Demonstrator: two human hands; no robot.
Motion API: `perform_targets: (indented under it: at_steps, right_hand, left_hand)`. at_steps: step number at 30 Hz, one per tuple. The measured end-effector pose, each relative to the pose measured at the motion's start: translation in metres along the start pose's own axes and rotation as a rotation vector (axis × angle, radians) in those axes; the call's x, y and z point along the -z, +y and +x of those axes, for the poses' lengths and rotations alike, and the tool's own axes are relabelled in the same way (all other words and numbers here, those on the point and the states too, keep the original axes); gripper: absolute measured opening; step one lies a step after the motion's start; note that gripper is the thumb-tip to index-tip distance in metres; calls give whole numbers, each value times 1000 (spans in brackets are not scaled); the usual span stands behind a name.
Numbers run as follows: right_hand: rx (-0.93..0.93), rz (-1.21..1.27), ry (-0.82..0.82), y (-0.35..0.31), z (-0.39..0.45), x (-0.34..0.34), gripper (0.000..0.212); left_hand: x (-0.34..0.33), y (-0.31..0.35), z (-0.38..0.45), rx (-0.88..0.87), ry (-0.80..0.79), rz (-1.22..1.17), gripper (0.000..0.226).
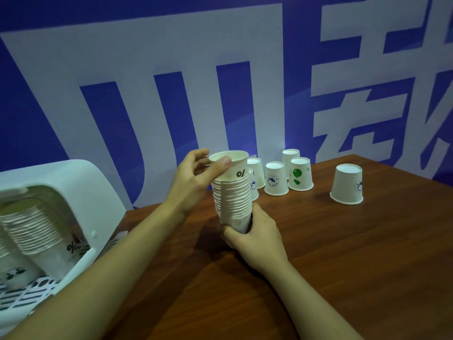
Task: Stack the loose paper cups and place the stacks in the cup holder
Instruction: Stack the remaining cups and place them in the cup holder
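A tall stack of white paper cups stands upright above the wooden table, mouths up. My right hand grips its bottom. My left hand pinches the rim of the top cup, which sits partly inside the stack. Several loose cups stand upside down behind it: one with a round logo, one with a green print, one further back, and one alone at the right. The white cup holder at the left holds stacks of cups.
A blue wall with large pale lettering rises just behind the table's far edge. The holder has a slotted white base at the lower left. Bare wood lies in front of and to the right of my hands.
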State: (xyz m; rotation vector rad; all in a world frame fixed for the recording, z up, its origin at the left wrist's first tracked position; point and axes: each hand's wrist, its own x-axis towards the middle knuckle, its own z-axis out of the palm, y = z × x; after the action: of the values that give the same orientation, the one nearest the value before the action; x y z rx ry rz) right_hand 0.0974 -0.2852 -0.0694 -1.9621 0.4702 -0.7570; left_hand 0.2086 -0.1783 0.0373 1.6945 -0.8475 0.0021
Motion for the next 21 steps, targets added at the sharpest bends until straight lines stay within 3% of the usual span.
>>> perform_targets:
  at_steps: [7, 16, 21]
  right_hand:
    - [7, -3, -9, 3, 1, 0, 46]
    - [24, -5, -22, 4, 2, -1, 53]
    - [44, 70, -25, 2, -1, 2, 50]
  left_hand:
    - [-11, -5, -4, -101, 43, 67, 83]
    - [-24, -27, -21, -109, 164, 15, 58]
    - [-23, -23, -32, 9, 7, -224, 52]
